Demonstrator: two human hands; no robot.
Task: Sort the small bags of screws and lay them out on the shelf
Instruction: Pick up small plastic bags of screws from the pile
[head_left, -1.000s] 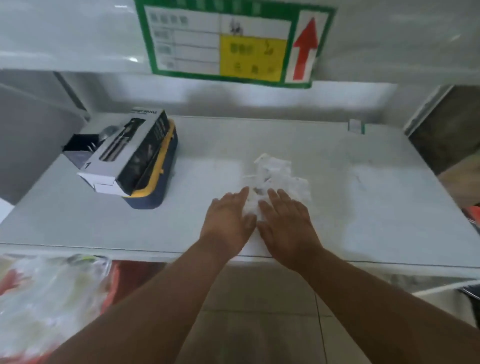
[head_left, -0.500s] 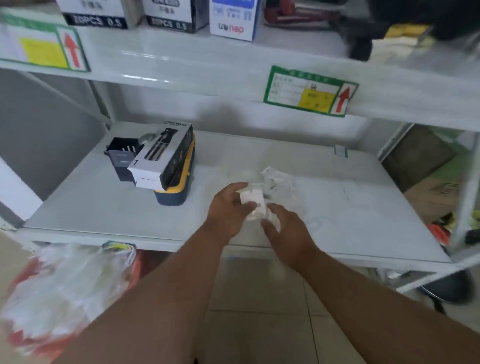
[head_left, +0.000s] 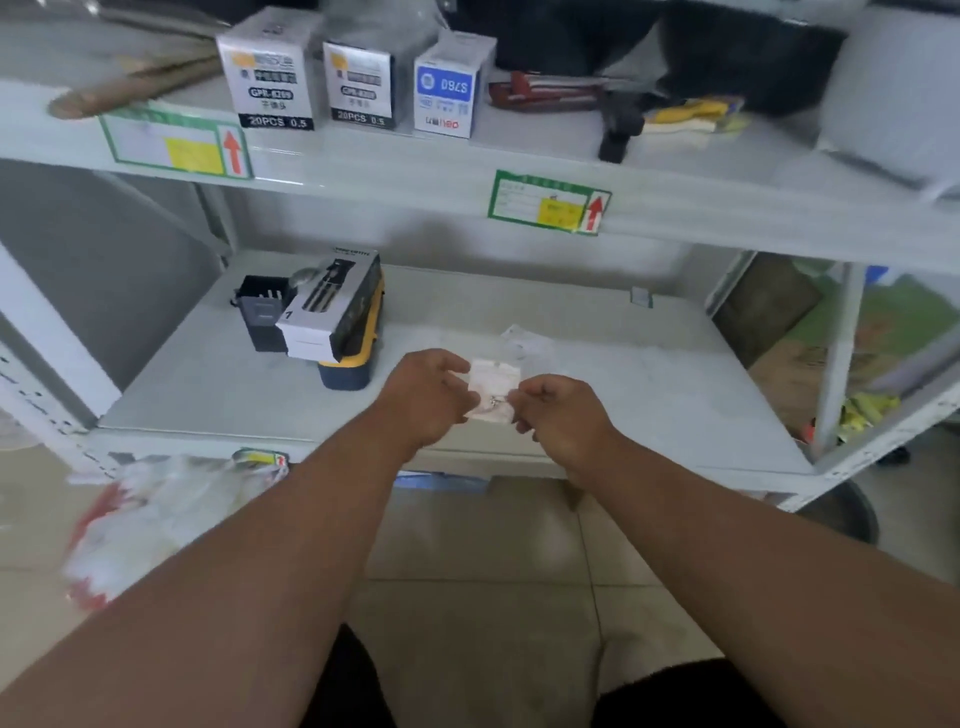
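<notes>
A small clear bag of screws (head_left: 493, 387) is held up above the front of the white shelf (head_left: 649, 395). My left hand (head_left: 423, 397) pinches its left edge and my right hand (head_left: 558, 413) pinches its right edge. A few dark screws show near the bag's bottom. Another clear bag (head_left: 524, 340) lies flat on the shelf just behind the held one.
A boxed tool stacked on a blue-and-yellow case (head_left: 340, 322) and a black holder (head_left: 260, 312) sit at the shelf's left. Small boxes (head_left: 270, 70) line the upper shelf, with green labels (head_left: 548, 202) on its edge. A large plastic bag (head_left: 156, 519) lies on the floor at left.
Both hands went from lying flat on the pile of bags to lifting one bag off the shelf between them. The view has pulled back and up.
</notes>
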